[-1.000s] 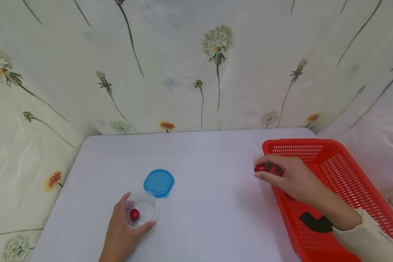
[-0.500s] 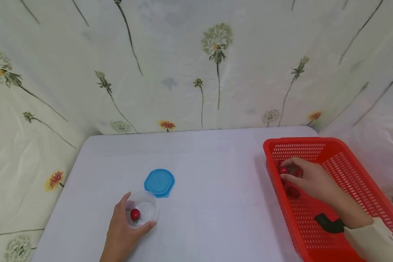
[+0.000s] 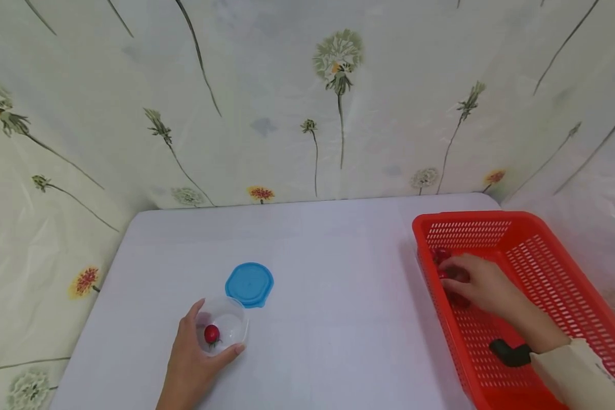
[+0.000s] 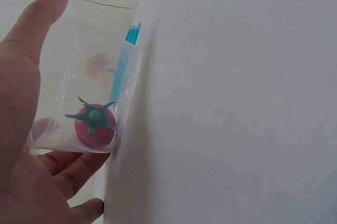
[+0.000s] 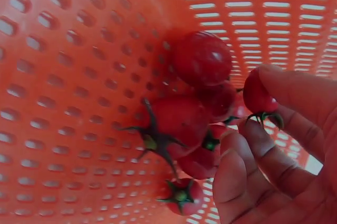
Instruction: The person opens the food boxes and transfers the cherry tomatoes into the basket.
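My left hand (image 3: 191,354) grips a clear plastic container (image 3: 234,327) standing on the table, thumb on one side and fingers on the other. One cherry tomato (image 4: 95,126) with a green stem star lies inside it. Over at the right, my right hand (image 3: 484,285) reaches down into a red perforated basket (image 3: 450,341). Between its thumb and fingers it pinches a small cherry tomato (image 5: 258,93), seen in the right wrist view. Several other tomatoes (image 5: 181,121), larger and smaller, lie bunched beside those fingers against the basket's wall.
A blue lid (image 3: 249,285) lies flat just behind the container. White cloth covers the table (image 3: 338,307). A flower-printed curtain (image 3: 266,114) hangs behind and along the sides. A black fitting (image 3: 509,353) shows by my right wrist, over the basket.
My right hand has gone from above the basket's left rim, where it held red tomatoes, down into the basket. My left hand and the container have stayed in place.
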Tool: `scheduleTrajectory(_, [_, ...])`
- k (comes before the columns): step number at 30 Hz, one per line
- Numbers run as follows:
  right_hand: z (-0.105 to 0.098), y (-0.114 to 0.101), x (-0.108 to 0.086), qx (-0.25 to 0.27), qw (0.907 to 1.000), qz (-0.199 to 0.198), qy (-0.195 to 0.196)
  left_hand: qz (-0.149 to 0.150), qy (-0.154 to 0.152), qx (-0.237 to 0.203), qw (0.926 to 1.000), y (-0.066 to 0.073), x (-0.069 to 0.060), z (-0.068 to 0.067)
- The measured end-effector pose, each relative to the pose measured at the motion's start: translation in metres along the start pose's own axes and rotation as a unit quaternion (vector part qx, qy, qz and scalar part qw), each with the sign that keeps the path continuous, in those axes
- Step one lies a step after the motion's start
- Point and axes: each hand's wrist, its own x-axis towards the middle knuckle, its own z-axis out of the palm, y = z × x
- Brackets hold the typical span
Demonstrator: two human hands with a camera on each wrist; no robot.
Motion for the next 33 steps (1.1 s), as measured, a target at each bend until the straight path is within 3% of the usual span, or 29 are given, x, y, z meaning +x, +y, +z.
scheduleTrajectory(11, [0.006, 0.010, 0.002, 0.015, 0.9989, 0.004, -0.044, -0.022, -0.008, 0.008, 0.9997, 0.003, 0.000, 0.000])
scheduleTrajectory(19, [0.008, 0.011, 0.003, 0.007, 0.9986, 0.002, -0.052, -0.024, -0.007, 0.009, 0.9997, 0.002, 0.000, 0.000])
scheduleTrajectory(27, [0.002, 0.011, 0.003, -0.002, 0.9997, 0.011, -0.023, -0.015, -0.006, 0.002, 0.9999, 0.002, 0.001, -0.001])
scheduleTrajectory(33, [-0.013, -0.001, 0.001, 0.000, 0.9998, 0.020, 0.000, -0.016, -0.006, 0.004, 0.9998, 0.002, 0.002, -0.001])
